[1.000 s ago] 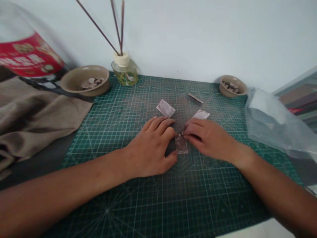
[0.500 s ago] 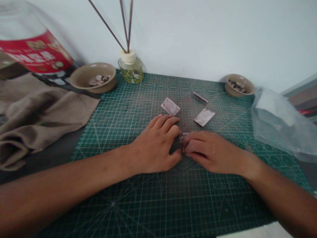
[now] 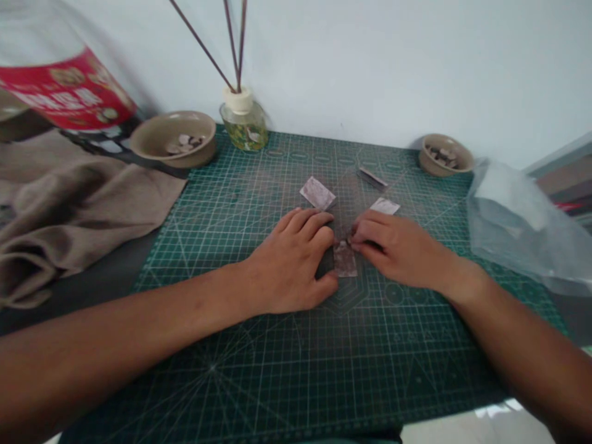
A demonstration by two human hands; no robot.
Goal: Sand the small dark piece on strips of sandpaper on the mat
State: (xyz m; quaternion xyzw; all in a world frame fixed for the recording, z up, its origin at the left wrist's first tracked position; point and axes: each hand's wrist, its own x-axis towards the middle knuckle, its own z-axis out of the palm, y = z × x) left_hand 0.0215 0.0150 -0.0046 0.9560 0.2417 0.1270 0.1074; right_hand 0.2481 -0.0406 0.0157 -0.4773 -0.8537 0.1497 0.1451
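A small mottled brownish tile (image 3: 345,260) lies on the green cutting mat (image 3: 259,394) between my hands. My left hand (image 3: 303,262) rests on the mat, its thumb and fingers spread around the tile's left side. At the tile's upper right edge, my right hand (image 3: 391,246) has its fingertips pinched together; whatever they hold is too small to make out. Beyond the hands are a pale mottled tile (image 3: 317,193), a second one (image 3: 385,206) partly covered by my right hand, and a thin piece (image 3: 372,179) seen nearly edge-on.
Bowls of small chips stand at the back left (image 3: 173,140) and back right (image 3: 446,155). Between them is a reed diffuser (image 3: 244,120). A brown cloth (image 3: 83,203) and a big red-labelled jar (image 3: 69,92) are at left, a clear plastic bag (image 3: 522,228) at right.
My right hand has moved up and away from the tile's lower part, uncovering it and now partly covering the right-hand pale tile. My left hand has stayed nearly in place.
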